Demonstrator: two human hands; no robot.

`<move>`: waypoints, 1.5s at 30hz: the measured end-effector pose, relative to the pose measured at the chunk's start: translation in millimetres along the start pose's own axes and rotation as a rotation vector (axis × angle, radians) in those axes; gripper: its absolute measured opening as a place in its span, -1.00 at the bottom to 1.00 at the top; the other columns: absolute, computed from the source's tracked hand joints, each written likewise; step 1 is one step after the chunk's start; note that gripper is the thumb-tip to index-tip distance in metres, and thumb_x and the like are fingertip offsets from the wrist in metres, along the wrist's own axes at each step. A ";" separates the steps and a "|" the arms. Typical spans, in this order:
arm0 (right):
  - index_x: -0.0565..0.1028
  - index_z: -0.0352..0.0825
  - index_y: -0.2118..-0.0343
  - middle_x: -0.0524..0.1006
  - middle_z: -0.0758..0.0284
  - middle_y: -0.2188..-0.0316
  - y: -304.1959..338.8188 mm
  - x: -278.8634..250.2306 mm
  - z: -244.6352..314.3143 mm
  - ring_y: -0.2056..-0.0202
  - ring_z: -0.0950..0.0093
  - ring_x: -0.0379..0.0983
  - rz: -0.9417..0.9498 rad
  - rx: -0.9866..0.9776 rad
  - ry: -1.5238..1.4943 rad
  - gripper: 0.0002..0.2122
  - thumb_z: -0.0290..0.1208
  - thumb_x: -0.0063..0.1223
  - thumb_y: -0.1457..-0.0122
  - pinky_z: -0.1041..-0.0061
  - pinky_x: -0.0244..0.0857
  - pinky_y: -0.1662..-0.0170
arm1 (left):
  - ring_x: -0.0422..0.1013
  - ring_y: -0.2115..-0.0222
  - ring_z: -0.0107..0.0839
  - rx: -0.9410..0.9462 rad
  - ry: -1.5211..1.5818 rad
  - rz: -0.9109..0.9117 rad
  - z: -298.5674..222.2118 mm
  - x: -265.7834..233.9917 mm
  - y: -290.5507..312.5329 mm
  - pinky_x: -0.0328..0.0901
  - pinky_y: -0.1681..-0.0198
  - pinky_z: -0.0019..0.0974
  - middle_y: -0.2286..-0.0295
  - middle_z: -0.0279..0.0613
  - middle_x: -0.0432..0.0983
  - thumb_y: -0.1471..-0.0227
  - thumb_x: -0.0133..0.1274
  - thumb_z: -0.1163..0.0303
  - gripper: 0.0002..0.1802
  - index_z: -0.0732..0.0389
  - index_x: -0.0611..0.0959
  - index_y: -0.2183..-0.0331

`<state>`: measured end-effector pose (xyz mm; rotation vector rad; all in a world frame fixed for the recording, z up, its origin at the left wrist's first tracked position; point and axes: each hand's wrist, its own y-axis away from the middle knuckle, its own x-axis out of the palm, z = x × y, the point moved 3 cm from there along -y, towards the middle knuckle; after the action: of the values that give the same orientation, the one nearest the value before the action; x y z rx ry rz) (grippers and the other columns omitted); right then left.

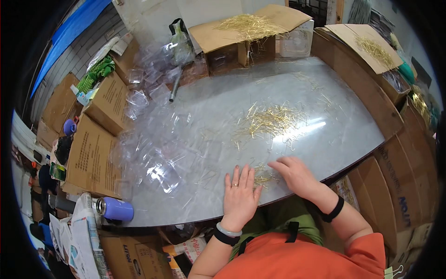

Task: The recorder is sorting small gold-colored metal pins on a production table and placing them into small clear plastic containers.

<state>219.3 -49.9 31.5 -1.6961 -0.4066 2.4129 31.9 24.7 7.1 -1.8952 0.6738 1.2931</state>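
Observation:
My left hand (240,193) lies flat at the table's near edge, fingers stretched and a ring on one of them. Beside its thumb is a small heap of thin gold wire hooks (263,178). My right hand (297,174) is on the heap's other side, its fingers loosely bent toward the wires; its thumb is hidden. I see nothing held in either hand. A larger pile of gold wire hooks (274,120) lies farther out on the grey tabletop (344,153), with loose ones scattered around it.
Clear plastic boxes (162,162) crowd the table's left side. A purple flask (117,209) lies at the near left corner, below a cardboard box (93,158). At the back, a cardboard sheet (204,35) carries more gold wires. Cardboard (357,93) walls the right edge.

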 end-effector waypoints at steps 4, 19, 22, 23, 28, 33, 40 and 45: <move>0.50 -0.27 0.15 0.52 0.18 0.21 -26.5 -1.5 -3.4 0.13 0.18 0.51 0.038 0.047 0.107 -0.80 -0.53 0.00 -0.16 0.24 0.42 0.10 | 0.15 -0.30 0.04 0.010 -0.012 -0.013 -0.4 -2.7 1.2 -0.05 -0.35 0.24 -0.26 -0.02 0.27 -0.29 -0.02 0.10 -0.38 0.27 0.41 -0.23; 0.48 -0.36 0.13 0.59 0.23 0.37 -20.4 -0.6 -39.8 0.37 0.18 0.61 -0.258 0.436 0.305 -0.75 -0.43 0.14 -0.14 0.24 0.49 0.33 | 0.16 -0.30 0.04 -0.004 -0.005 -0.021 -1.6 0.7 0.8 -0.02 -0.34 0.23 -0.26 -0.02 0.28 -0.30 -0.04 0.13 -0.41 0.27 0.42 -0.23; 0.43 -0.40 -0.05 0.60 0.16 0.23 -8.9 -10.8 -27.3 0.23 0.13 0.58 -0.298 0.302 0.123 -0.61 -0.39 0.16 -0.17 0.20 0.47 0.17 | 0.15 -0.30 0.04 -0.017 0.000 -0.004 -0.7 -1.8 1.7 -0.02 -0.34 0.23 -0.27 -0.03 0.27 -0.30 -0.02 0.15 -0.41 0.26 0.41 -0.24; 0.41 -0.41 -0.11 0.60 0.12 0.17 -0.1 -11.8 -18.6 0.17 0.10 0.56 -0.276 0.235 0.056 -0.56 -0.38 0.17 -0.19 0.18 0.46 0.10 | 0.15 -0.30 0.04 -0.018 0.008 0.008 -0.5 -1.1 0.7 -0.02 -0.34 0.22 -0.27 -0.04 0.27 -0.29 -0.02 0.15 -0.40 0.26 0.40 -0.24; 0.32 -0.52 -0.18 0.39 -0.04 -0.16 25.6 7.5 28.5 -0.19 -0.01 0.29 -0.079 0.024 -0.079 -0.28 -0.09 0.31 -0.10 0.09 0.17 -0.29 | 0.12 -0.32 0.04 -0.008 0.081 -0.020 5.0 0.0 2.7 -0.07 -0.36 0.23 -0.27 0.01 0.26 -0.26 0.03 0.09 -0.26 0.31 0.27 -0.30; 0.26 -0.59 -0.21 0.27 -0.10 -0.25 15.9 20.0 44.3 -0.31 -0.05 0.16 -0.026 0.006 -0.047 -0.08 0.09 0.38 0.02 0.06 0.04 -0.38 | 0.05 -0.35 0.04 -0.049 0.224 0.027 9.0 -0.4 2.2 -0.19 -0.40 0.19 -0.27 0.09 0.23 -0.24 0.06 0.04 -0.11 0.38 0.12 -0.35; 0.23 -0.45 -0.30 0.22 -0.03 -0.31 -7.2 26.5 32.9 -0.36 -0.06 0.08 0.004 -0.074 -0.060 -0.06 0.17 0.31 -0.01 -0.02 -0.10 -0.41 | -0.02 -0.38 0.03 -0.032 0.414 0.085 25.2 4.2 4.6 -0.28 -0.43 0.15 -0.30 0.16 0.17 -0.26 0.02 0.00 -0.07 0.40 0.07 -0.36; 0.34 -0.39 -0.22 0.34 0.07 -0.23 -18.3 24.0 22.2 -0.34 0.03 0.15 0.015 -0.145 -0.169 -0.22 0.08 0.30 -0.06 -0.01 -0.04 -0.40 | -0.02 -0.38 0.04 0.019 0.645 0.183 38.7 -11.4 5.4 -0.22 -0.43 0.10 -0.30 0.17 0.16 -0.19 0.14 0.11 -0.07 0.34 0.10 -0.37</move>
<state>189.8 -28.4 22.8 -1.5579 -0.6078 2.6056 2.4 52.8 7.5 -2.2863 1.1981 0.7503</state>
